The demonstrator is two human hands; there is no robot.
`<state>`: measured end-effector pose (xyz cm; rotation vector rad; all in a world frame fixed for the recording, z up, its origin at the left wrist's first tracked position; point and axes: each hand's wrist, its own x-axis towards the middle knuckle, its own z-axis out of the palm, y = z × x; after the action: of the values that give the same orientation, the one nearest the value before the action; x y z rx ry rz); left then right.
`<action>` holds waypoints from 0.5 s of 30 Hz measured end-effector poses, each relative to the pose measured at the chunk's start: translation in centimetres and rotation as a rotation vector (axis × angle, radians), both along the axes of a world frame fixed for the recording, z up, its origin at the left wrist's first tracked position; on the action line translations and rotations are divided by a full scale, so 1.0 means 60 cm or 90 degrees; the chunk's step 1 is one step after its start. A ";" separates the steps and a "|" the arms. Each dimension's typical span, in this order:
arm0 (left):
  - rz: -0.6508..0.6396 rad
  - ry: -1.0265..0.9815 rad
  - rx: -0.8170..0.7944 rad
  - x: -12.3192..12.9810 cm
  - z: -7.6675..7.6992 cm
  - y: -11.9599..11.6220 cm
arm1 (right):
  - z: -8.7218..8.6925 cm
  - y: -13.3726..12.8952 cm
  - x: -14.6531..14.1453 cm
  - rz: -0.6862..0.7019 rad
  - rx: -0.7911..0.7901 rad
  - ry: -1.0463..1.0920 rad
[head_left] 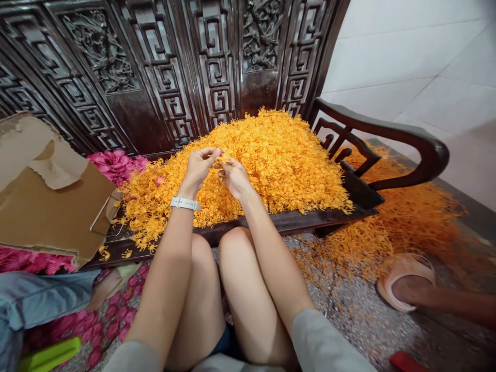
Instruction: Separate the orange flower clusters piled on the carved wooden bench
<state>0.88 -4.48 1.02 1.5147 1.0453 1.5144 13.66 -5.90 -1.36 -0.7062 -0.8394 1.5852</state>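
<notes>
My left hand is held over the front of a heaped pile of small yellow-orange artificial flower pieces. Its thumb and forefinger pinch a small orange flower piece. Close beside it, my right hand has its fingers curled in on the same piece. The exact grip is partly lost against the matching orange heap behind. A pale watch strap circles my left wrist. Both hands are above the dark wooden bench seat, in front of my knees.
A cardboard piece and a bent metal wire lie left, near pink artificial flowers. A carved backrest and curved armrest bound the bench. Orange stems cover the floor at right. Other people's legs show on both sides.
</notes>
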 end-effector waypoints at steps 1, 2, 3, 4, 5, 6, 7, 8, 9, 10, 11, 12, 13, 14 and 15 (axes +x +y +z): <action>0.026 0.011 0.014 0.001 -0.002 0.002 | 0.001 0.000 -0.001 -0.052 0.020 -0.028; 0.037 0.027 0.027 0.002 -0.002 0.004 | 0.001 0.000 -0.002 -0.100 0.043 -0.047; 0.038 0.044 0.039 0.003 -0.002 0.004 | 0.002 0.001 -0.002 -0.134 0.067 -0.057; 0.032 0.061 0.046 0.004 -0.002 0.003 | 0.002 0.001 -0.002 -0.151 0.091 -0.064; 0.022 0.073 0.047 0.006 -0.001 0.001 | 0.001 0.001 -0.001 -0.155 0.115 -0.075; 0.012 0.079 0.040 0.008 0.000 -0.001 | 0.000 0.002 -0.001 -0.156 0.139 -0.096; 0.004 0.079 0.027 0.010 0.001 -0.003 | -0.002 0.002 -0.001 -0.160 0.163 -0.125; 0.005 0.070 0.011 0.011 0.002 -0.004 | -0.003 0.002 -0.001 -0.167 0.185 -0.157; 0.019 0.056 -0.006 0.013 0.003 -0.004 | -0.005 0.001 -0.002 -0.174 0.200 -0.184; 0.040 0.038 -0.022 0.014 0.003 -0.003 | -0.006 0.000 -0.003 -0.181 0.212 -0.206; 0.067 0.015 -0.036 0.014 0.003 -0.001 | -0.005 -0.003 -0.005 -0.187 0.227 -0.227; 0.100 -0.014 -0.051 0.014 0.003 0.003 | -0.002 -0.007 -0.007 -0.190 0.254 -0.255; 0.135 -0.049 -0.073 0.012 0.002 0.008 | 0.003 -0.014 -0.010 -0.190 0.297 -0.299; 0.169 -0.089 -0.099 0.009 0.002 0.013 | 0.010 -0.022 -0.013 -0.181 0.352 -0.359; 0.201 -0.128 -0.125 0.004 0.002 0.019 | 0.018 -0.032 -0.016 -0.159 0.412 -0.430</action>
<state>1.10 -3.35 1.14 1.0755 1.3144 1.6804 12.69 -7.83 -0.29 -0.8263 -1.5904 0.7546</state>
